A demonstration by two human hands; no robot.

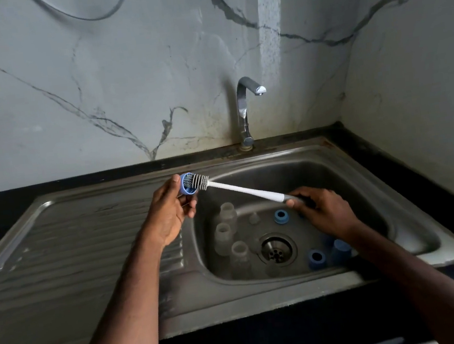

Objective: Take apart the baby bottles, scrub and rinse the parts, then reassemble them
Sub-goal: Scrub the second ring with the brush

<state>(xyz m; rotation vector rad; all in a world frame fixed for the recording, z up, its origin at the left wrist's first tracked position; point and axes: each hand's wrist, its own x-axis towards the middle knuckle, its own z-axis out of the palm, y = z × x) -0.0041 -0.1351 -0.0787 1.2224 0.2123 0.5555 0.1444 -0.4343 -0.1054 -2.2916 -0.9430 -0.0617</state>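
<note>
My left hand holds a blue bottle ring above the sink's left rim. The bristle head of a white bottle brush is pushed into the ring. My right hand grips the brush's dark handle over the basin. Down in the basin, three clear bottle bodies lie at the left. A small clear teat sits near the middle. Two blue rings and a blue cap rest at the right, partly hidden by my right forearm.
The steel sink has a ribbed drainboard at the left and a drain in the basin floor. A chrome tap stands behind, with no water running. Black countertop and marble walls surround it.
</note>
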